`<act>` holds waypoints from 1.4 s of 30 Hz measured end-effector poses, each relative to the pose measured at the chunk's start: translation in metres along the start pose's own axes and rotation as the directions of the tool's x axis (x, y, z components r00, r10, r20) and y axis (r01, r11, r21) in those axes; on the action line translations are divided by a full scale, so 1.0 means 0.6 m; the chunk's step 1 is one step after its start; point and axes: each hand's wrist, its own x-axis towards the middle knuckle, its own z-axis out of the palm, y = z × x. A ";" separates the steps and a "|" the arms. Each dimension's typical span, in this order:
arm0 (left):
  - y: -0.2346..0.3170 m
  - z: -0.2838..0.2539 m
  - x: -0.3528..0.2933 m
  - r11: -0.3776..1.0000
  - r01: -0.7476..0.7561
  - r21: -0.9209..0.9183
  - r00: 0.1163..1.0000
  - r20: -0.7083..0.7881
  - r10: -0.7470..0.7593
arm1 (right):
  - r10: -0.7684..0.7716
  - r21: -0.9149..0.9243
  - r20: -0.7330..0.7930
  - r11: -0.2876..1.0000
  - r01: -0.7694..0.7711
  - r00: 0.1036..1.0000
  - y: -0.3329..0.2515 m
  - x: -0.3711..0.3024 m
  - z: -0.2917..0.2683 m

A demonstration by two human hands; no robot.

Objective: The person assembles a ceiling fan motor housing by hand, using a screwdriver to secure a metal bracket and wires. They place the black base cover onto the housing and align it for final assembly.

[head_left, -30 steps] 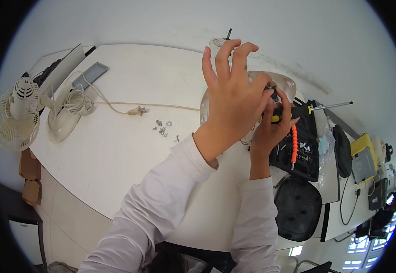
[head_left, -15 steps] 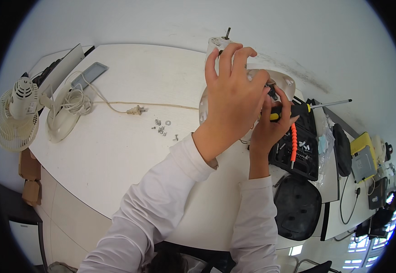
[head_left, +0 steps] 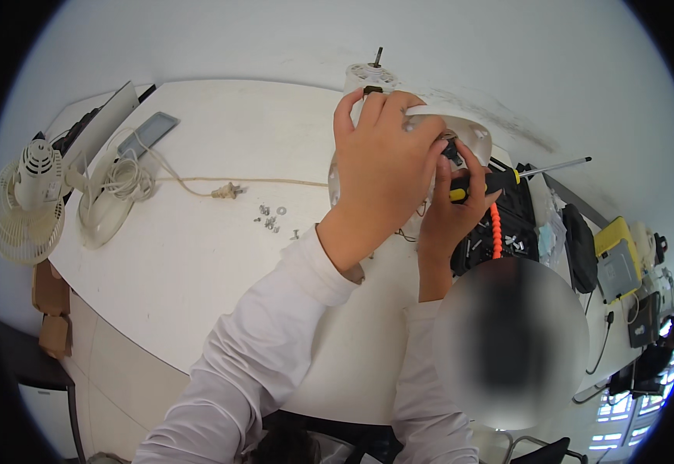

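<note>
Since fingertips (head_left: 466, 154) likely had to pinch a black part (head_left: 451, 149) near the pale shell (head_left: 474, 130), the right hand (head_left: 455, 214) palmed a screwdriver (head_left: 500, 182), the left hand's (head_left: 387, 166) grip unclear.

A white surface (head_left: 267, 139) carries scattered screws (head_left: 270, 222), a washer (head_left: 281, 210) just beside them, a two-pin plug (head_left: 227, 191) on its pale cord (head_left: 275, 181), a shallow grey tray (head_left: 148, 133), a cream fan (head_left: 39, 182), a pale housing (head_left: 476, 130) and a black toolbox (head_left: 524, 210).
</note>
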 end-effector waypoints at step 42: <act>-0.002 -0.008 0.005 0.999 -0.010 0.031 0.995 0.098 0.007 | 0.014 -0.365 0.162 0.930 0.047 0.987 -0.144 -0.087 -0.297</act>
